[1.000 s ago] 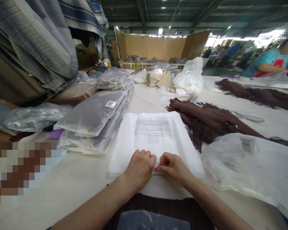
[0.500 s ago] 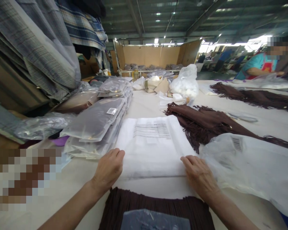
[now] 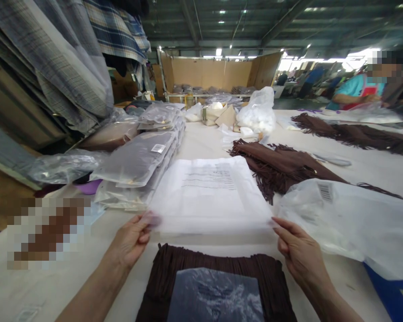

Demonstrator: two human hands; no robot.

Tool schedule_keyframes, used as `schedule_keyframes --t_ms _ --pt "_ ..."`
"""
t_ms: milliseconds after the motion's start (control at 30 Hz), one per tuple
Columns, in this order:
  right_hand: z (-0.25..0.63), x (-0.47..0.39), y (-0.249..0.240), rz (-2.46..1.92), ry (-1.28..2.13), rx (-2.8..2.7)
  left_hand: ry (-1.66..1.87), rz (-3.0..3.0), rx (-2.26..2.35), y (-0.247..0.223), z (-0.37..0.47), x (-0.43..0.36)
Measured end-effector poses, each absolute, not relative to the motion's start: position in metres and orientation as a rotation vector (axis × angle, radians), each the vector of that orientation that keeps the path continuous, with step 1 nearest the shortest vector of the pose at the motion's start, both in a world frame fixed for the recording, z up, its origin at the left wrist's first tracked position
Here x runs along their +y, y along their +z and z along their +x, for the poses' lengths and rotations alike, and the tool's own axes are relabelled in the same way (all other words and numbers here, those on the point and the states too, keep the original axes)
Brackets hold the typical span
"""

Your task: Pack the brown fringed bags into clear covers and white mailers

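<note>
A frosted white plastic bag (image 3: 211, 192) with printed text lies on the table in front of me, its near edge lifted a little. My left hand (image 3: 134, 237) pinches the near left corner. My right hand (image 3: 297, 243) pinches the near right corner between thumb and fingers. Closer to me lies a folded dark brown fringed scarf (image 3: 272, 286), with a dark sheet in clear plastic (image 3: 218, 295) on top of it. To the right of the white bag, more brown fringed scarves (image 3: 285, 163) are laid out.
Stacked bagged garments (image 3: 137, 156) stand at the left. A large translucent bag with a barcode (image 3: 349, 219) lies at the right, over a blue box (image 3: 392, 286). Farther back are a white plastic bundle (image 3: 258, 112) and a co-worker (image 3: 359, 91) across the table.
Both hands have moved apart to the near corners of the white bag, pulling its near edge wider and slightly up. The view has shifted a little, showing more of the folded scarf.
</note>
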State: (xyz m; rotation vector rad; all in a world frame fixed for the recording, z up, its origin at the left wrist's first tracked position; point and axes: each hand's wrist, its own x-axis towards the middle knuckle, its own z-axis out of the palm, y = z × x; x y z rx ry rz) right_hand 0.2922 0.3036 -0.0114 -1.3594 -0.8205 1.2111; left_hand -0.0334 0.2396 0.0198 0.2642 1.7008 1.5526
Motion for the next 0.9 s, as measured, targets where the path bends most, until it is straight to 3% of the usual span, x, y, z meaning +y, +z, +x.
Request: schedule_keyframes --t_ms 133,267,367,567,900 --pt "0.292 0.304 -0.011 -1.193 1.477 -0.487 1.650 0.179 1.583 0.012 -0.033 0.242" --pt "0.300 0.304 -0.021 -1.189 1.542 -0.566 1.703 0.238 1.528 -0.002 -0.034 0.240" --pt "0.308 0.300 -0.030 -1.273 1.430 -0.901 1.610 0.422 1.596 -0.013 -0.033 0.232" --pt "0.320 0.281 -0.036 -1.665 0.918 -1.642 1.089 1.143 2.164 -0.024 -0.029 0.209" --pt "0.312 0.242 -0.022 -2.004 0.834 -1.524 0.698 0.805 2.421 -0.004 -0.009 0.192"
